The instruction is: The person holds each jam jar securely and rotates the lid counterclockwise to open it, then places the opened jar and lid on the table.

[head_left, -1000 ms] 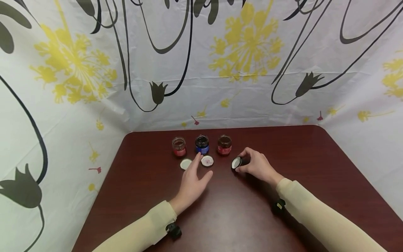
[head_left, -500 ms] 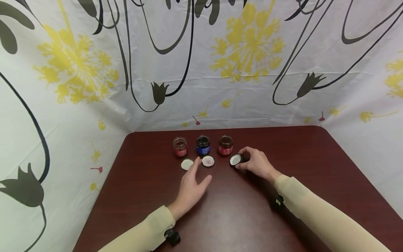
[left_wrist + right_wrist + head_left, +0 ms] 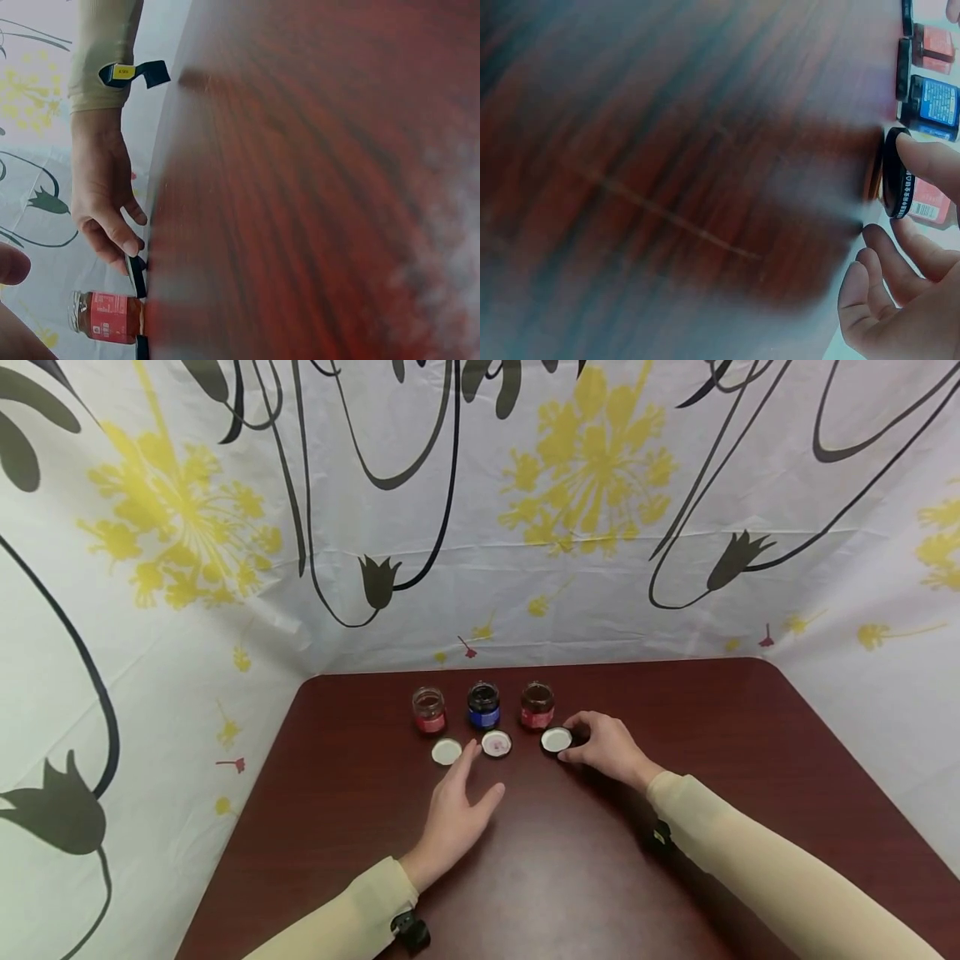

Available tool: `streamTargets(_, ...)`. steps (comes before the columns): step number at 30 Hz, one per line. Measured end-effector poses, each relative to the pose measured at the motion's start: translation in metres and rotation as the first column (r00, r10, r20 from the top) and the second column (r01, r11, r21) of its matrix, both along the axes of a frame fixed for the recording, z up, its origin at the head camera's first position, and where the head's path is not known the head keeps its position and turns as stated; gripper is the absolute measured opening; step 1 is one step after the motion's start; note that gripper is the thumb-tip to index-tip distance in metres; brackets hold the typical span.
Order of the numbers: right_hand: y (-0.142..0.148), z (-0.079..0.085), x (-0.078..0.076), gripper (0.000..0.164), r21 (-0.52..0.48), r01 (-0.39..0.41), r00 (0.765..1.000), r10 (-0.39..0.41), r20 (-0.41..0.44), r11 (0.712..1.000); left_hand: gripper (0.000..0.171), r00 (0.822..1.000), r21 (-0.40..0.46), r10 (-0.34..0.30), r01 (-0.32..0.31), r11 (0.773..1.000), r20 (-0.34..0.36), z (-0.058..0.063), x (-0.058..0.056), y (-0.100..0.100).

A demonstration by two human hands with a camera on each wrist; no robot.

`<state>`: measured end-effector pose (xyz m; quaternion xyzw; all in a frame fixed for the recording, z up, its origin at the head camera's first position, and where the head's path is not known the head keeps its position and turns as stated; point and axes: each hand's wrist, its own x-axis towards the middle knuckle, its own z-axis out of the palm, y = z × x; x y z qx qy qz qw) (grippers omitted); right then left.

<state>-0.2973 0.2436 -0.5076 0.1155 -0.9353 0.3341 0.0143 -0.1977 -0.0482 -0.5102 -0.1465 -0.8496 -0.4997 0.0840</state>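
In the head view my right hand [image 3: 611, 750] pinches a black jar lid [image 3: 556, 741] between thumb and fingers, its white inside facing up, low over the table. The right wrist view shows this lid [image 3: 898, 176] edge-on with pale lettering on its rim. My left hand [image 3: 452, 814] holds nothing; its fingers are extended, thumb spread. Its fingertips are between two more upturned lids, a left one [image 3: 446, 752] and a middle one [image 3: 496, 743]. Behind the lids stand three lidless glass jars: a red-labelled jar [image 3: 430, 712], a blue-labelled jar [image 3: 483, 706] and a darker red-labelled jar [image 3: 537, 707].
The jars stand near the far edge of a dark red-brown table [image 3: 570, 877]. A white cloth [image 3: 480, 510] printed with flowers hangs behind the table and along both sides. Each wrist wears a small black camera strap [image 3: 410, 931].
The lid in my right hand has tipped from a steep tilt to nearly flat and shifted slightly left, the hand moving with it. My left hand has drawn back a little.
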Motion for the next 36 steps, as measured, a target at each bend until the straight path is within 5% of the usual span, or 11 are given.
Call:
streamTargets(23,0.002,0.000,0.003,0.047,0.094,-0.028,0.999,0.032,-0.039,0.995,0.073,1.000,-0.016,-0.002,0.003,1.000,0.010,-0.001,0.001,-0.004)
streamTargets(36,0.011,0.000,0.009,0.048,0.062,-0.022,0.999,0.025,-0.047,0.998,0.072,0.999,-0.043,0.004,-0.006,0.999,-0.032,0.002,0.000,-0.009)
